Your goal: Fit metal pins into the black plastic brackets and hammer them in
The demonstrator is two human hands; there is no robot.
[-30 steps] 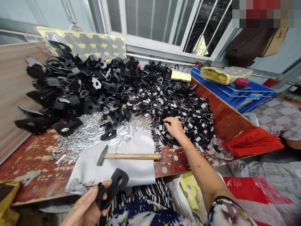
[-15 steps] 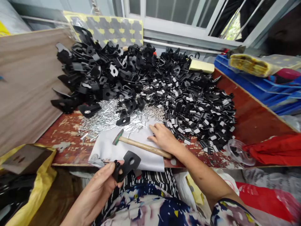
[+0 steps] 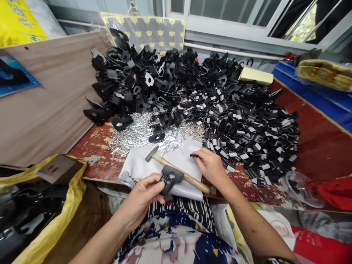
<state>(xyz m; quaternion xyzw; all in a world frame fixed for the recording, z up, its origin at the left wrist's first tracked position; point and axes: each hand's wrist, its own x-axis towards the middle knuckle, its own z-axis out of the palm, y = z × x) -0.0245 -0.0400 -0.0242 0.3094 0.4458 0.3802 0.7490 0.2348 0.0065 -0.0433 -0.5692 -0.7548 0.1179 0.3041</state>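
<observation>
Desk, red-brown, paint worn along the front edge, with contents as follows.

Left hand: at the front edge, left of the middle; grip closed, thumb against fingers, on one black clip, which is held over the hammer handle.

Right hand: just inside the front edge, over the right side of the white sheet; grip pinched, thumb and fingertips on a small black piece, probably a single part, though the fingers cover much of it.

White sheet: one, overhanging the front edge.

Hammer: one, wooden handle, lying aslant on the sheet, head toward the left, handle end by the front edge.

Metal pins: loose heap, behind the sheet.

Black clips: large pile, toward the rear left corner.

Small black pieces with pale faces: broad pile, right half.

Yellow block: one, near the rear edge, right.

Clear tub: one, front right, beside red cloth.
</observation>
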